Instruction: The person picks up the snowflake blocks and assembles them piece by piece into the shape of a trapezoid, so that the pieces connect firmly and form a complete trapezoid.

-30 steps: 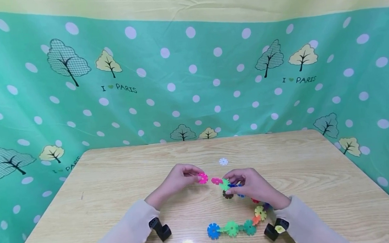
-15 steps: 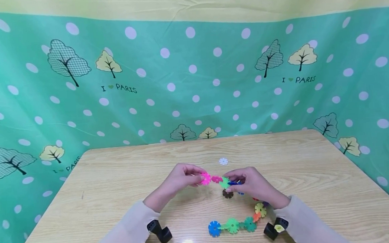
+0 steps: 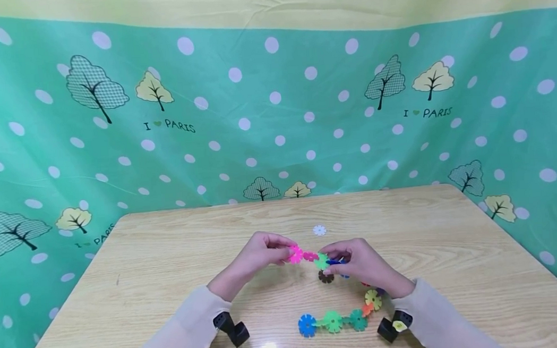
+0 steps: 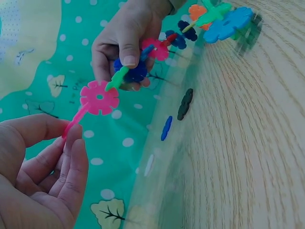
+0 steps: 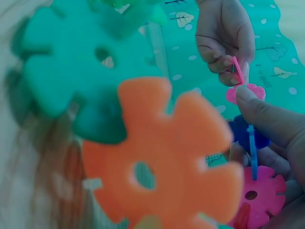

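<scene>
My left hand point(image 3: 266, 253) pinches a bright pink snowflake disc point(image 3: 295, 254), a flat plastic piece with notches round its rim. In the left wrist view that disc stands edge-on, its edge at a notch of the rose-pink disc point(image 4: 99, 98) ending a chain. A light green disc point(image 4: 117, 78) follows, then a dark blue disc point(image 4: 135, 72) gripped by my right hand point(image 3: 358, 265), thumb on top. Beyond, the chain bends down past my right wrist through a yellow disc point(image 3: 373, 299), an orange disc point(image 5: 164, 152) and green ones to a blue end disc point(image 3: 307, 325).
On the wooden table point(image 3: 177, 244), a white disc point(image 3: 319, 230) lies behind my hands. A black-brown disc point(image 3: 326, 276) sits under my right hand, with a loose blue disc point(image 4: 167, 128) near it. A dotted green curtain point(image 3: 275, 126) hangs behind the table.
My left hand has moved slightly right, bringing the bright pink disc from a gap away up against the chain's rose-pink end disc. My right hand has stayed almost in place, holding the chain.
</scene>
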Available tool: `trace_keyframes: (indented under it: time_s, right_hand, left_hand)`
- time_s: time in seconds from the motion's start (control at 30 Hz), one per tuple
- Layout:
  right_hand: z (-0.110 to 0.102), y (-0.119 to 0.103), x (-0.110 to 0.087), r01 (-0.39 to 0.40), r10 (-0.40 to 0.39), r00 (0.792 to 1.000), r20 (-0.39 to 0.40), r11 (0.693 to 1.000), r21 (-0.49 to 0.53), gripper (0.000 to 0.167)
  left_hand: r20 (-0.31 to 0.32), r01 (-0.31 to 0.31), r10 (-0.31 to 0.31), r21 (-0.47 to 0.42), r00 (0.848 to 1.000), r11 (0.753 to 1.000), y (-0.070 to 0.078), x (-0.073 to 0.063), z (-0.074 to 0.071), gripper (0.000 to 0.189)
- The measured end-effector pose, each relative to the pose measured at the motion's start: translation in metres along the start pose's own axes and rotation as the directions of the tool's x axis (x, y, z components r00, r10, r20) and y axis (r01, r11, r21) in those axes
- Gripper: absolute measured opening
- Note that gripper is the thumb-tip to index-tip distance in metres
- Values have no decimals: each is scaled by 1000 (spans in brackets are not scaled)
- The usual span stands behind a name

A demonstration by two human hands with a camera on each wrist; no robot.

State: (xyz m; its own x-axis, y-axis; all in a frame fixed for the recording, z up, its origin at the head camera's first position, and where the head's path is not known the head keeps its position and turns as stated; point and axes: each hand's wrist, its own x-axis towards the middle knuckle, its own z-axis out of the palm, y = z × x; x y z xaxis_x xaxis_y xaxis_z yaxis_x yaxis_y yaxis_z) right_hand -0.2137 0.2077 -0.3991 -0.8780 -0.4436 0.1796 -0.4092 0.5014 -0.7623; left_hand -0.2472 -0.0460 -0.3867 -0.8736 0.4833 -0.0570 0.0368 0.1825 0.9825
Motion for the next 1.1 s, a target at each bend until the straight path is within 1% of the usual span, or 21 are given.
trace_keyframes:
  time_s: [0.1, 0.33, 0.57, 0.67, 0.9, 1.0, 1.1]
  right_hand:
    - [1, 1, 0, 6, -6, 1000, 2, 1000, -9, 37]
    - [1, 3, 1, 14, -14, 1000, 6, 1000, -24, 36]
    - [3, 2, 1, -6, 6, 1000, 10, 1000, 11, 36]
    - [6, 0, 1, 0, 0, 1000, 13, 1000, 13, 32]
    - [10, -3, 1, 64, -63, 998, -23, 998, 0, 16]
    - [10, -4, 0, 64, -63, 997, -35, 997, 32, 14]
    - [10, -5, 0, 60, -58, 998, -34, 995, 80, 15]
  left_hand:
    - [1, -4, 4, 15, 1000, 1000, -1, 0, 0, 26]
    - [26, -53, 52, 61, 998, 997, -1, 1, 2, 25]
    - [-5, -83, 84, 68, 996, 994, -3, 1, 7, 23]
    - [-8, -90, 91, 79, 996, 993, -3, 0, 11, 22]
    - [-30, -70, 72, 60, 997, 996, -4, -3, 22, 18]
    - [-36, -78, 80, 46, 996, 996, -5, -4, 24, 18]
    - [-46, -69, 70, 24, 996, 997, -6, -5, 26, 18]
